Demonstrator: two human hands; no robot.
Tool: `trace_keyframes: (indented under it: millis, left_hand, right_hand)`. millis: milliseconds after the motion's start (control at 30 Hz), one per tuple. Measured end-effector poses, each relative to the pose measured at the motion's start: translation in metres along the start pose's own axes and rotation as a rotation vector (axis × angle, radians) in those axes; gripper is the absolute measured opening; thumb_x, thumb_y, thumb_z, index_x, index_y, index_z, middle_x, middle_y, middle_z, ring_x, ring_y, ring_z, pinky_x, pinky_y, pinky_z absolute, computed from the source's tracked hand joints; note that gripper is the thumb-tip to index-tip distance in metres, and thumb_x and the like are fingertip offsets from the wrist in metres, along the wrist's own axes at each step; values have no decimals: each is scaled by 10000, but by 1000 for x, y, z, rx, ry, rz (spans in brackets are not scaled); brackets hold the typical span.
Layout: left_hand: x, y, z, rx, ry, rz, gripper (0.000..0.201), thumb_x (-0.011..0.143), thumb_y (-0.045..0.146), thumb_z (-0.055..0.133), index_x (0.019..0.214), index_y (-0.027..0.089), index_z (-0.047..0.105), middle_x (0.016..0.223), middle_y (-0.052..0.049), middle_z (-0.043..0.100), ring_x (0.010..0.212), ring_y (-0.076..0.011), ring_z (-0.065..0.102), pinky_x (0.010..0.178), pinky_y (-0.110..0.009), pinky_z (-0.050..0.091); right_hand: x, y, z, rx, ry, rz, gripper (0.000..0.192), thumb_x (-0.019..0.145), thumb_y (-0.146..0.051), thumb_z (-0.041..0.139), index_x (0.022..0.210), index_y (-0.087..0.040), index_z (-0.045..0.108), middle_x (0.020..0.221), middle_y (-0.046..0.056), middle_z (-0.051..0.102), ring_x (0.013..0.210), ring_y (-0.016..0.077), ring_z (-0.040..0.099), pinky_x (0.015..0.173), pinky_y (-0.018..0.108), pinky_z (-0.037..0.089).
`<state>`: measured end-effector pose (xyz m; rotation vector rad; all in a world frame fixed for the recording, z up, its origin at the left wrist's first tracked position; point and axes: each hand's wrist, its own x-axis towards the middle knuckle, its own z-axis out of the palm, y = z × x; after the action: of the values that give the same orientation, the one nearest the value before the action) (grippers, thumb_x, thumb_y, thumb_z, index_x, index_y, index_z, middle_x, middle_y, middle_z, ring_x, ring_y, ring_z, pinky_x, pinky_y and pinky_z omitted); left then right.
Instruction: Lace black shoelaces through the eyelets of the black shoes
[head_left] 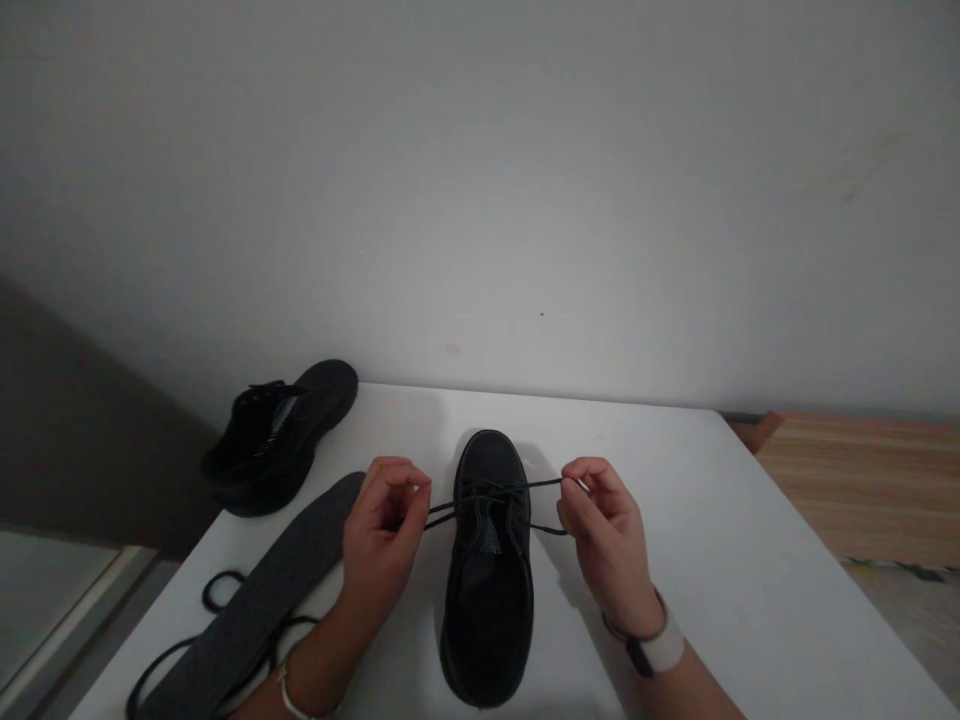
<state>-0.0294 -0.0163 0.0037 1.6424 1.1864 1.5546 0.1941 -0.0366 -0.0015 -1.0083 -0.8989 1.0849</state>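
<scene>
Only unbranded black shoe (487,560), laces (480,497)

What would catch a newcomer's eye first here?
The black shoe at the table's middle, toe pointing away, with its lace pulled out sideways by the left hand and right hand. At the far-left corner sits a second black shoe, with a grey insole nearer.

Both forearms are seen bare, with no sleeves in view. A thin pale bangle (289,692) is worn at the left wrist. A watch (652,650) with a wide white band and dark face is strapped on the right wrist.
</scene>
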Motion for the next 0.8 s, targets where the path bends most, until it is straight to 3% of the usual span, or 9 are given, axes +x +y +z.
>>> trace_keyframes:
  millis: [233,400,533,667,800]
  left_hand:
    - [4,-3,-3,-84,126,-218,67,864,250,651,858,209,598,660,58,494,514,-83,407,454,-184,318]
    - [5,-6,-5,-248,142,-390,154,828,328,696,881,212,610,602,80,459,456,-62,356,409,-156,265]
    - [7,-4,-2,-318,62,-446,210,821,388,704,876,201,625,649,61,523,433,-45,354,387,-152,235]
    - [9,0,2,-180,-96,-420,243,823,404,692,766,178,623,611,47,538,484,-80,467,454,-187,376]
    - [8,-5,4,-66,-228,-374,236,826,370,688,703,180,620,576,47,534,529,-106,512,509,-209,411]
  right_hand:
    - [-3,-4,1,-77,69,-116,192,885,-394,689,919,-231,594,617,-73,379,505,91,317,461,231,246]
    - [-7,-9,1,25,-38,-92,200,940,-435,604,958,-236,600,598,-59,429,497,100,362,450,221,270]
    - [-9,-9,1,-39,-114,-60,249,965,-464,560,988,-220,609,506,-71,437,446,108,365,432,229,296]
    - [-8,-8,4,-203,-149,-40,279,949,-469,590,973,-194,628,474,-68,477,431,106,402,439,230,315]
    - [-5,-5,7,-326,-178,-56,251,931,-444,617,939,-195,642,521,-62,491,481,115,456,480,241,359]
